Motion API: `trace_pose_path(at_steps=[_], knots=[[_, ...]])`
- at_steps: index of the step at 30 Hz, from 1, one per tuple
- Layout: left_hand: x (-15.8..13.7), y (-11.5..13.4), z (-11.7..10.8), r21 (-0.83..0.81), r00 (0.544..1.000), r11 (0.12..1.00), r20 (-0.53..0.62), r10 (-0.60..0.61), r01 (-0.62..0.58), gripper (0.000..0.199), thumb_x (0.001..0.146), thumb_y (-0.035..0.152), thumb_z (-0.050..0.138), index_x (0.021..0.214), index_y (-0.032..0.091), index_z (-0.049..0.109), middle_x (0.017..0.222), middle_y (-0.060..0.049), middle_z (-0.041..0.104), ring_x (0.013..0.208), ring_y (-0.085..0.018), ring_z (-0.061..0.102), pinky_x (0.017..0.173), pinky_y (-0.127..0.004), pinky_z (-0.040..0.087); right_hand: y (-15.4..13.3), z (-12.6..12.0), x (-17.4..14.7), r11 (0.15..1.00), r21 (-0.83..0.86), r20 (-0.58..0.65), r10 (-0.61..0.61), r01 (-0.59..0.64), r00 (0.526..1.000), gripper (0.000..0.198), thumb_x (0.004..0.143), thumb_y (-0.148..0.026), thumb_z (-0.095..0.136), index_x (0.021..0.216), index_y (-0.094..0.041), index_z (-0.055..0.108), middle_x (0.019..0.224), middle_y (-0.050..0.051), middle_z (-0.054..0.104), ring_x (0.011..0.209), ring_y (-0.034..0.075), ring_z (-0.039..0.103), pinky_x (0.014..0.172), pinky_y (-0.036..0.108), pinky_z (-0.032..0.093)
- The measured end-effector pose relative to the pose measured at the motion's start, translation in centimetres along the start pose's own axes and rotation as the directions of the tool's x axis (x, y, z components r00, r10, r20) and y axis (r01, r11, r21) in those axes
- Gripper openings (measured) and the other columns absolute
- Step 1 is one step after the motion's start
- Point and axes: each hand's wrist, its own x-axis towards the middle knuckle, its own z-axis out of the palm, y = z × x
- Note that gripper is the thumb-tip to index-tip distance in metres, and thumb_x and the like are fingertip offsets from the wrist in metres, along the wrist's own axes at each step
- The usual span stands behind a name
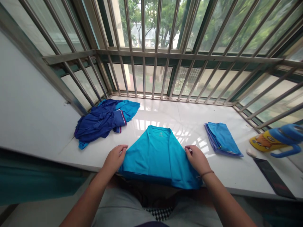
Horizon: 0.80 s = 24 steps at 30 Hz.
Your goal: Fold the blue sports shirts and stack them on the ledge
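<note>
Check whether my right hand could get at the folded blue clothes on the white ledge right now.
Likely yes: the right hand, at the edge of the turquoise shirt, has the folded blue clothes to its right on the same white ledge, and nothing visible stands between them.

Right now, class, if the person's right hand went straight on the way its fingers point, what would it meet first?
Most likely the turquoise shirt: the right hand points inward at its slanting side edge, very close by. Whether they already touch is hard to tell.
</note>
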Motion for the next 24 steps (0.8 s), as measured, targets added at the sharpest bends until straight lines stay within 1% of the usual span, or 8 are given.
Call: trace_pose_path(at_steps=[3, 7, 9, 12, 17, 20, 22, 24], knots=[[5.0, 1.9, 1.0, 0.021, 0.993, 1.000, 0.118, 0.002, -0.005, 0.035, 0.102, 0.033, 0.050, 0.118, 0.020, 0.079, 0.121, -0.009, 0.080, 0.108, -0.026, 0.076, 0.097, -0.037, 0.061, -1.0, -0.4, 2.1, 0.998, 0.001, 0.074, 0.069, -0.069, 0.995, 0.041, 0.104, -0.043, 0.051, 0.123, -0.016, 0.076, 0.116, 0.015, 0.078, 0.100, 0.026, 0.074, 0.092, 0.037, 0.054], [11.4, 4.6, 4.0, 0.080, 0.970, 0.997, 0.243, -0.008, -0.012, 0.036, 0.099, 0.029, 0.057, 0.126, 0.017, 0.077, 0.127, -0.012, 0.079, 0.110, -0.027, 0.075, 0.102, -0.037, 0.057, -3.7, -0.3, 6.1, 0.997, -0.039, 0.176, 0.065, -0.060, 0.982, 0.040, 0.106, -0.040, 0.054, 0.129, -0.015, 0.075, 0.118, 0.014, 0.078, 0.102, 0.025, 0.074, 0.091, 0.034, 0.052], [14.4, 5.6, 5.8, 0.083, 0.959, 0.997, 0.281, -0.025, 0.001, 0.036, 0.098, 0.033, 0.063, 0.126, 0.017, 0.078, 0.123, -0.013, 0.079, 0.108, -0.028, 0.075, 0.099, -0.036, 0.056, -4.8, 0.1, 8.3, 0.998, -0.038, 0.211, 0.056, -0.049, 0.976, 0.039, 0.105, -0.040, 0.058, 0.130, -0.016, 0.075, 0.118, 0.013, 0.079, 0.103, 0.024, 0.073, 0.089, 0.031, 0.051], [18.2, 6.4, 7.9, 0.071, 0.935, 0.997, 0.350, -0.047, 0.023, 0.037, 0.092, 0.044, 0.075, 0.118, 0.018, 0.080, 0.113, -0.010, 0.081, 0.103, -0.028, 0.076, 0.090, -0.032, 0.056, -5.7, 1.0, 11.5, 0.998, -0.042, 0.261, 0.061, -0.052, 0.963, 0.036, 0.101, -0.042, 0.069, 0.127, -0.018, 0.077, 0.115, 0.010, 0.080, 0.101, 0.023, 0.073, 0.083, 0.028, 0.050], [22.6, 6.5, 8.4, 0.069, 0.855, 0.996, 0.512, -0.089, 0.062, 0.028, 0.077, 0.047, 0.088, 0.081, 0.020, 0.080, 0.075, -0.002, 0.076, 0.076, -0.023, 0.072, 0.069, -0.028, 0.051, -5.8, 1.5, 15.3, 0.996, -0.068, 0.354, 0.074, -0.053, 0.932, 0.017, 0.093, -0.036, 0.079, 0.097, -0.020, 0.082, 0.096, 0.005, 0.080, 0.089, 0.021, 0.072, 0.072, 0.027, 0.045], [24.4, 6.1, 8.2, 0.073, 0.811, 0.993, 0.573, -0.114, 0.088, 0.030, 0.071, 0.047, 0.091, 0.075, 0.021, 0.078, 0.064, 0.001, 0.071, 0.065, -0.020, 0.067, 0.061, -0.027, 0.047, -5.4, 1.5, 17.2, 0.996, -0.076, 0.378, 0.074, -0.049, 0.923, 0.017, 0.092, -0.038, 0.079, 0.091, -0.020, 0.081, 0.090, 0.004, 0.079, 0.085, 0.019, 0.070, 0.070, 0.026, 0.044], [25.5, 6.0, 8.3, 0.080, 0.803, 0.991, 0.582, -0.132, 0.104, 0.031, 0.069, 0.047, 0.093, 0.075, 0.021, 0.077, 0.061, 0.002, 0.069, 0.062, -0.019, 0.065, 0.060, -0.027, 0.045, -5.1, 1.6, 18.6, 0.995, -0.085, 0.378, 0.082, -0.053, 0.922, 0.018, 0.091, -0.038, 0.080, 0.091, -0.020, 0.082, 0.089, 0.004, 0.078, 0.084, 0.019, 0.070, 0.069, 0.026, 0.043], [26.9, 5.9, 8.5, 0.092, 0.814, 0.989, 0.562, -0.146, 0.114, 0.031, 0.068, 0.046, 0.093, 0.073, 0.021, 0.076, 0.060, 0.002, 0.068, 0.062, -0.018, 0.064, 0.061, -0.026, 0.045, -5.1, 1.7, 20.2, 0.993, -0.096, 0.370, 0.095, -0.064, 0.924, 0.019, 0.091, -0.039, 0.080, 0.092, -0.020, 0.082, 0.086, 0.003, 0.078, 0.082, 0.018, 0.069, 0.069, 0.026, 0.043]])
